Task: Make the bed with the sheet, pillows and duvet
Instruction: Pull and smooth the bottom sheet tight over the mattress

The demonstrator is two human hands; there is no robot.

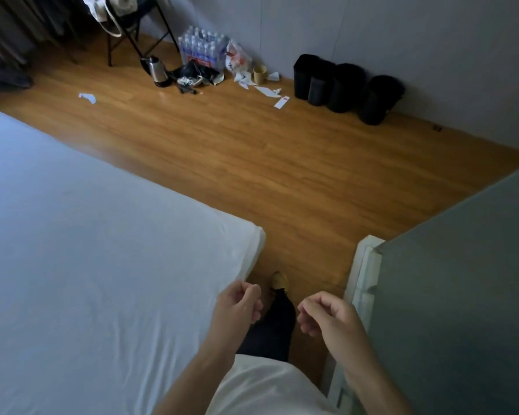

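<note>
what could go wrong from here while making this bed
1. Both the left hand and the right hand hang loosely curled and hold nothing; no pillows or duvet are in view, so they still have to be fetched.
2. White paper scraps and a steel kettle lie on the wooden floor; walking there with bulky bedding might mean a slip or a knock.
3. The white fitted sheet shows wrinkles near its corner, which a duvet could trap.

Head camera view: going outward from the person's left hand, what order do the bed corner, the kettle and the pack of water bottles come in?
From the left hand:
1. Bed corner, just above the hand, sheet already on.
2. Kettle, far across the floor, near the chair legs.
3. Pack of water bottles, slightly beyond the kettle, against the wall.
</note>
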